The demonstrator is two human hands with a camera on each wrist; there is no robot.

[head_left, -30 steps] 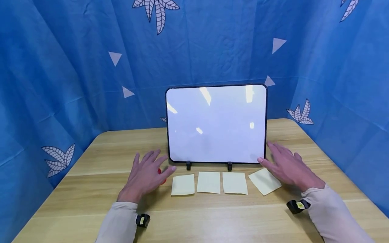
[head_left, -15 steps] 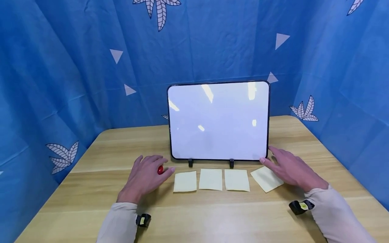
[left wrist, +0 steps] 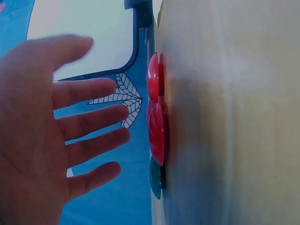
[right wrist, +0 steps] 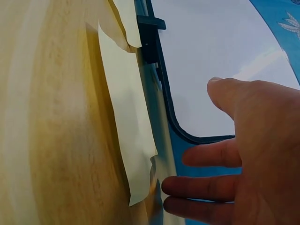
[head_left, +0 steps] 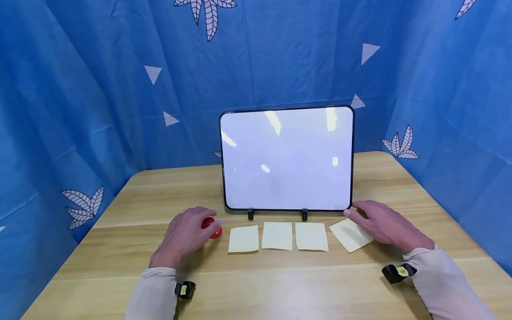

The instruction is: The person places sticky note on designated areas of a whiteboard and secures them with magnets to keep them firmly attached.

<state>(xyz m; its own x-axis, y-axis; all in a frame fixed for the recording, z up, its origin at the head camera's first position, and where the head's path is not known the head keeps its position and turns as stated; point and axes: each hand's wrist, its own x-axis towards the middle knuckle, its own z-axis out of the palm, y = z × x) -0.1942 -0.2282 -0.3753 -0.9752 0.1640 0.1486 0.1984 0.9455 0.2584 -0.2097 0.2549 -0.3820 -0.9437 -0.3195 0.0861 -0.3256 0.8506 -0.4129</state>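
Hovering in the lower left half of the head view, my left hand [head_left: 186,233] is hanging over the surface [head_left: 280,284] with its fingers loosely extended and free of any grip. In the left wrist view its fingers are standing apart from one another and clear of the red discs [head_left: 216,233], which are lying on the surface at the centre of that picture, with a green disc [left wrist: 156,180] just below them. From the head, my left thumb is crossing in front of the red discs and hiding part of them.

At the right of the head view, my right hand [head_left: 384,224] is also staying ungripped, its thumb apart and its fingers stretching toward the lower right corner of a whiteboard [head_left: 287,160]. It is partly covering a tilted note [head_left: 349,238]; I cannot tell whether my fingertips are touching the board's edge.

Three more pale notes, the left note [head_left: 243,239], the middle note [head_left: 277,236] and the right note [head_left: 311,237], are lying in a row across the lower centre. Behind them the whiteboard is standing upright, with two black feet [head_left: 250,214] showing below its lower edge. A blue curtain [head_left: 280,53] is filling the upper frame, and black devices [head_left: 396,272] are sitting at my wrists.
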